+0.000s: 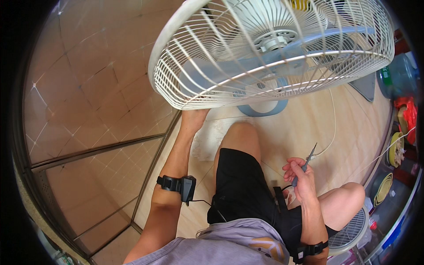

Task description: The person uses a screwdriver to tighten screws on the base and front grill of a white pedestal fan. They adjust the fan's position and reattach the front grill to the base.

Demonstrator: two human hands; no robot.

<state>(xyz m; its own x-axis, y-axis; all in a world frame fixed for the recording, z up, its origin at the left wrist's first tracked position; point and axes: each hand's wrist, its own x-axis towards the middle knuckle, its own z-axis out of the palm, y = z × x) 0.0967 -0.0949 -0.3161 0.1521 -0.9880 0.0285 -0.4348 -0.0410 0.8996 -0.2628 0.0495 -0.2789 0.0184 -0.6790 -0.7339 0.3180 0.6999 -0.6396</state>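
A large fan with a white wire cage (247, 73) fills the top of the view, tilted toward me. Translucent blue-grey blades (207, 73) show through the wires, along with a pale central hub (274, 40). My left hand (195, 115) reaches up to the cage's lower left rim; its fingers are hidden behind the wires, so I cannot see how they grip. Over my bent right leg, my right hand (304, 179) is closed around a slim grey screwdriver (304, 164), its dark tip pointing up, apart from the fan.
Behind the cage, a blue-rimmed fan base (269, 110) stands on the tiled floor. A white cord (333, 128) trails across the tiles. Brown tiled panels (97, 88) rise at left. Along the right are a big blue-green bottle (399, 77), a red bag (410, 115) and a round stool (351, 232).
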